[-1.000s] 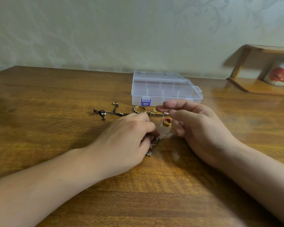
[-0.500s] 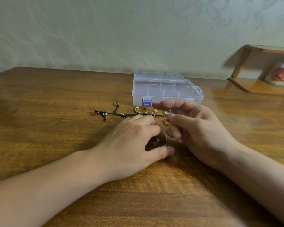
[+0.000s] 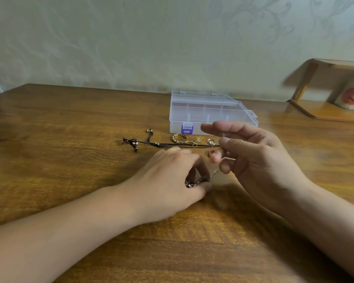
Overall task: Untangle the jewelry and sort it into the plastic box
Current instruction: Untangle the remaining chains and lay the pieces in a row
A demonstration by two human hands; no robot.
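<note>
We see a thin chain (image 3: 214,172) stretched between both hands near the middle of the table (image 3: 59,139). The left hand (image 3: 168,180) rests on the wood and pinches the chain's bunched end; the right hand (image 3: 253,160), raised, has its fingers (image 3: 216,158) curled round the other end. Behind them lie a black cord necklace (image 3: 172,144), a gold ring (image 3: 179,138) and a small red ring (image 3: 211,153). The clear plastic box (image 3: 208,111), lid shut, sits toward the table's far edge.

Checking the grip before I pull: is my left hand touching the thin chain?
Touching. The head view shows the left hand pinching the thin chain between thumb and fingertips.
</note>
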